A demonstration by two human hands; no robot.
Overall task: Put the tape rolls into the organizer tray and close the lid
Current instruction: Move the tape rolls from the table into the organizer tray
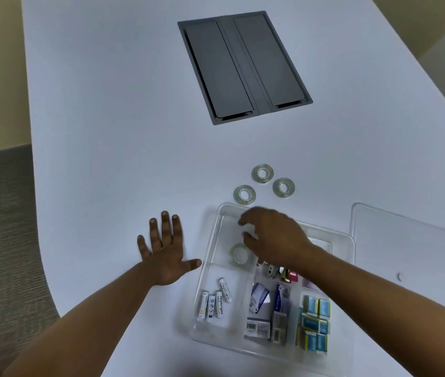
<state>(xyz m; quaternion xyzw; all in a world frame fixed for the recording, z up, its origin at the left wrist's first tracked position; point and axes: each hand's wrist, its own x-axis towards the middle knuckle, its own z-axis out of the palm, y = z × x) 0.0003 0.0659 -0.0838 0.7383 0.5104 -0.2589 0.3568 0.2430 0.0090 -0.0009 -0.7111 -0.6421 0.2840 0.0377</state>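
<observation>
On the white table [112,148] the clear organizer tray [207,270] sat open, its lid [406,257] lying flat just beside it on the right. One tape roll [239,254] lay in the tray's far left compartment, and the right hand [273,238] hovered just over that compartment, fingers loosely curled; something pale showed between thumb and fingers, though whether it was another roll I could not tell. The left hand [165,254] lay flat and spread on the table, holding nothing, its thumb close to the tray's left wall. Three more tape rolls [262,173] lay on the table just beyond the tray's far edge, near one another but apart. By my judgement the loading step was under way with most of it left: the next move called for reaching past the far rim, pinching a roll by its edge and carrying it back to the same compartment, and only then fetching the lid. Four batteries [214,302] in the near left compartment carried lettering that looked like "Heybright"; a barcode showed on a packet [256,326] beside them, its other print too small to read.
</observation>
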